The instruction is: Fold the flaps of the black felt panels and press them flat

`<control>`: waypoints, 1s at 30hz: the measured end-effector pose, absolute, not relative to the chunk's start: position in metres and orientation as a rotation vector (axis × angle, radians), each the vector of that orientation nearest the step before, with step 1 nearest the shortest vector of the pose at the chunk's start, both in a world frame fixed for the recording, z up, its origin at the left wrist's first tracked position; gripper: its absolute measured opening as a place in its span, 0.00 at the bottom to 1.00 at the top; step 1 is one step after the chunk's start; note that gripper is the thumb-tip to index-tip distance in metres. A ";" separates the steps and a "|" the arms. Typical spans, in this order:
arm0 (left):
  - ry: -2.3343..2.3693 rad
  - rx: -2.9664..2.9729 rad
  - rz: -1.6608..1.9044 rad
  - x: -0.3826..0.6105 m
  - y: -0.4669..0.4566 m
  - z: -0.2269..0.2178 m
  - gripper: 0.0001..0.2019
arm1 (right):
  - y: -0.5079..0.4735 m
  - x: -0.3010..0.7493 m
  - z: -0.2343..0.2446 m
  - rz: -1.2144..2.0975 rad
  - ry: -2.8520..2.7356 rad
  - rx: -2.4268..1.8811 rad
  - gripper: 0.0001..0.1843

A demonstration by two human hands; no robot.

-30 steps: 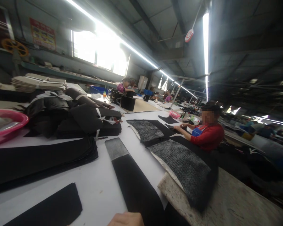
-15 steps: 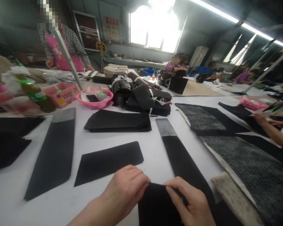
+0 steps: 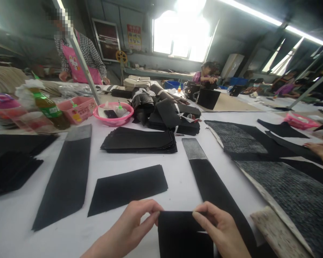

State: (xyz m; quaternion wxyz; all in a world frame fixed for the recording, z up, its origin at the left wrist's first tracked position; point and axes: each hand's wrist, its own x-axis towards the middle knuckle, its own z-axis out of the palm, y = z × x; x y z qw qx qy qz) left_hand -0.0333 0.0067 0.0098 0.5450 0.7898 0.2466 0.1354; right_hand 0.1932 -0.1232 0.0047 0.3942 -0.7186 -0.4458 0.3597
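Note:
My left hand [image 3: 136,225] pinches the upper left corner of a black fabric piece [image 3: 184,236] between thumb and fingers. At its upper right corner, my right hand [image 3: 218,225] pinches the same piece, so its top edge is stretched straight between them. The lower part runs out of the bottom of the view. Just beyond lies a flat black panel [image 3: 129,188] on the white table [image 3: 118,161]. A long black strip [image 3: 212,182] with a grey end stretches out to the right of my right hand. Further left is another long black strip [image 3: 67,175], also grey at its far end.
Black panels are stacked [image 3: 140,139] mid-table, with dark bundles [image 3: 172,114] behind. A pink basin [image 3: 113,114] and green-labelled bottle [image 3: 50,111] stand left. Right are dark textured pieces [image 3: 282,186], a speckled block [image 3: 278,229] and a co-worker's hand [image 3: 321,148]. A metal pole [image 3: 82,61] rises left.
My hands have moved slightly apart, drawing the black fabric's top edge out straight. The view has shifted a little. The co-worker's hand at right has moved away from one dark piece.

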 end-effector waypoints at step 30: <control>0.755 1.584 0.326 -0.021 0.000 -0.030 0.12 | -0.099 0.171 -0.017 1.125 -1.151 -1.596 0.18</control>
